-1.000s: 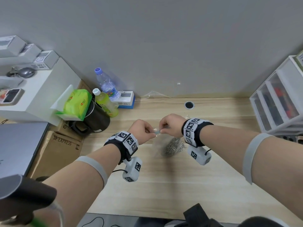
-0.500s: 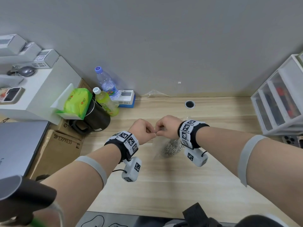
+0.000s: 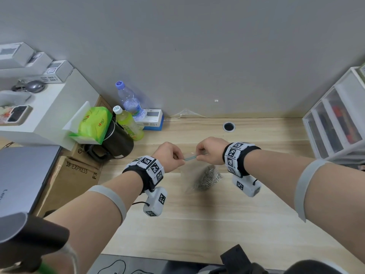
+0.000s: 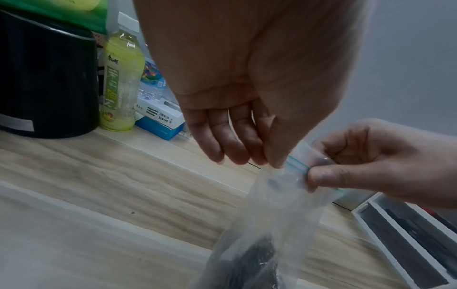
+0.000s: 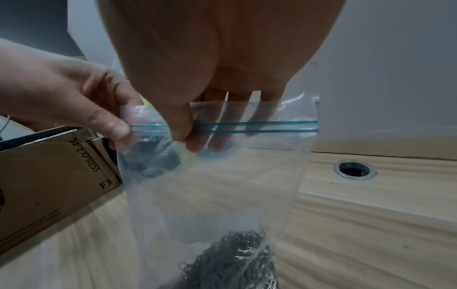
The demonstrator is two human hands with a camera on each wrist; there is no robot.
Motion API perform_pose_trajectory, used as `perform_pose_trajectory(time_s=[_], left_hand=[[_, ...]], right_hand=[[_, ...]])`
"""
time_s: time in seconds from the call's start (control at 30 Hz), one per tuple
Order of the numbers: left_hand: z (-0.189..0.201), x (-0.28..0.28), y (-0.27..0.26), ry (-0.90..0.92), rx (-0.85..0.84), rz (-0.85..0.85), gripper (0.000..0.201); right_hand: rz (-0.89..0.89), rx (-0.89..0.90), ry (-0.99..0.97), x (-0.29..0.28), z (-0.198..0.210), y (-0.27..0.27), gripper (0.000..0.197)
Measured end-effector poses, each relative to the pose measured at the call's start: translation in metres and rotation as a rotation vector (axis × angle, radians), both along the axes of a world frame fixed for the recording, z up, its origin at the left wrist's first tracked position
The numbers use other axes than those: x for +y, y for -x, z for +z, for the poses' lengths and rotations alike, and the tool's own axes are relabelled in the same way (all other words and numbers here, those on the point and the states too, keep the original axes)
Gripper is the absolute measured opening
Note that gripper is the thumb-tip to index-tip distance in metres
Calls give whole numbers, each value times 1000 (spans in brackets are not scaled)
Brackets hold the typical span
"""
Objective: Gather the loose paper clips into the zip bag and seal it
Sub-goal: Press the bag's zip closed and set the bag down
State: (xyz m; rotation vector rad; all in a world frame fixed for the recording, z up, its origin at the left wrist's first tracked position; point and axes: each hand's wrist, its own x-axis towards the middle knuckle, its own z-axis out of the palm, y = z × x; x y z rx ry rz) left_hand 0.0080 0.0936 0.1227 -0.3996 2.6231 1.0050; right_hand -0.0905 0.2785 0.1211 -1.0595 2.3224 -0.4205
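Up above the middle of the wooden desk (image 3: 197,224), the left hand (image 3: 169,156) and right hand (image 3: 210,150) each pinch the top of the clear zip bag (image 5: 210,185) at its green seal strip (image 5: 259,127), thumb in front and fingers behind. The left hand grips one end of the strip, the right hand just beside it, with the rest of the strip running free past the right thumb. Heaped paper clips (image 3: 207,177) fill the hanging bag's bottom.

Toward the desk's far left corner stand a black kettle (image 3: 116,143), a yellow-green drink bottle (image 3: 128,123), a water bottle (image 3: 130,101) and a blue-and-white box (image 3: 152,119). A cardboard box (image 3: 69,180) sits at the left edge, white drawers (image 3: 335,119) at the right edge, and a round cable hole (image 3: 229,126) near the far edge.
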Motion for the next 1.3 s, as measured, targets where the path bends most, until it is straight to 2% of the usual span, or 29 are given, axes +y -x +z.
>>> perform_pose_trajectory(time_s=[0.17,0.27,0.4,0.53,0.67,0.83,1.0,1.17,1.3], left_hand=[[-1,1,-1,-2,2,15,19],[-2,-2,-3,-1,-4,24,17],[-3,-4,-3,4,-3,25,15],[-4,-14,-4,24,-8,56,15],[-3,-19,-7,48,1,51,6],[-6,-22,-9,72,6,70,8],[-11,-21,-10,41,24,79,5],[-16,-22,-7,-44,27,141,8],[-29,-22,-3,-256,-65,264,29]], right_hand=[[12,43,1,3,1,3,11],[-5,30,-25,12,1,8,17],[-7,102,-41,14,0,10,17],[-28,63,-38,19,-1,12,18],[-38,98,-69,25,-3,16,18],[-91,44,-29,30,-6,18,21],[-80,86,-28,34,-8,20,18],[-128,19,2,37,-12,24,18],[-271,-130,144,40,-25,30,11]])
